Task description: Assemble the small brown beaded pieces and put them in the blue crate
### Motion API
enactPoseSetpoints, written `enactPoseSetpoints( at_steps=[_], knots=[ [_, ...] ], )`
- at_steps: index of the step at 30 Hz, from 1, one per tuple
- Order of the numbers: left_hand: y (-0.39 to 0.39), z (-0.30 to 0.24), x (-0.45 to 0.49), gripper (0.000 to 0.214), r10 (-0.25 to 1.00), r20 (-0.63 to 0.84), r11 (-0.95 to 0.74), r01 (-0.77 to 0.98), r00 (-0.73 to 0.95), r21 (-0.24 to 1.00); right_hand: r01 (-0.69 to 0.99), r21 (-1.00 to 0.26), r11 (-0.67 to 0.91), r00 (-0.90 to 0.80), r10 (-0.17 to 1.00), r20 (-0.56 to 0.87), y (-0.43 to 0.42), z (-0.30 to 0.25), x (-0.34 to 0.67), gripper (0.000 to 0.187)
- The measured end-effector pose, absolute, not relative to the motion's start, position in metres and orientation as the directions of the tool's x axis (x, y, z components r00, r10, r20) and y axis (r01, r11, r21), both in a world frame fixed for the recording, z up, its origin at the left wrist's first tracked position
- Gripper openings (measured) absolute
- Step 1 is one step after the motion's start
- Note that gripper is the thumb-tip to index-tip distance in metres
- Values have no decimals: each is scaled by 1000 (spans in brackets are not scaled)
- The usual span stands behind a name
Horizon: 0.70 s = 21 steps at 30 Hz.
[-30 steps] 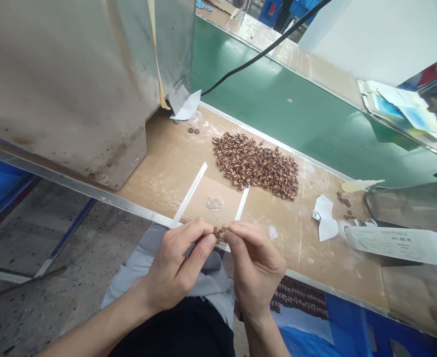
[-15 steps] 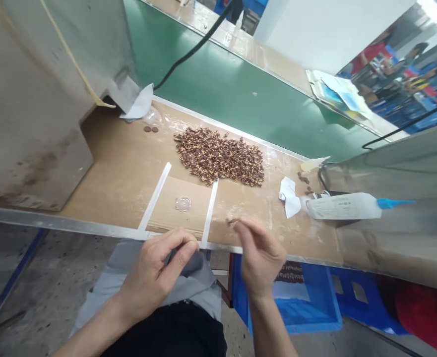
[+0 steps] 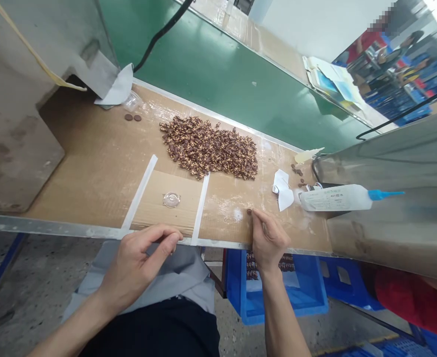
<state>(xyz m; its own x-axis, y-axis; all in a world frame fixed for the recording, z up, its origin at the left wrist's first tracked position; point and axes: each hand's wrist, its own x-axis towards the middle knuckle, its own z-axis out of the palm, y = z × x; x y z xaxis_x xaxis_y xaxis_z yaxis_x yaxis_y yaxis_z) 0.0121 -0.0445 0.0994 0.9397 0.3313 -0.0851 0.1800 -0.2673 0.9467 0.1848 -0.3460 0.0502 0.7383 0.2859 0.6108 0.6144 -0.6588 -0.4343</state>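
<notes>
Hanging by the near edge of the brown, cardboard-covered tabletop (image 3: 92,163), the left hand (image 3: 136,267) is curled, its thumb and forefinger nearly met; whether anything is gripped cannot be told. A small dark-brown piece (image 3: 249,211) is pinched by the right hand (image 3: 271,240). A round clear disc (image 3: 171,200) is flanked by white strips (image 3: 140,193), backed by a knobbly brown-and-gold heap (image 3: 213,148). Both hands, joined at the piece one second ago, are now parted.
</notes>
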Motion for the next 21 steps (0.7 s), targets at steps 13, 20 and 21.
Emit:
enactPoseSetpoints(
  at_steps=[13,20,21],
  knots=[
    [-41,95,13,36,325,-90,-331,202,942,922,570,-541,-618,787,223,575,-340,49,188,15],
    [-35,93,14,26,410,-122,-440,313,904,842,393,-644,-657,823,-62,565,-396,69,157,21],
    [-33,90,15,24,403,-118,-469,315,908,825,306,-663,-683,842,-131,523,-418,70,147,25]
  ],
)
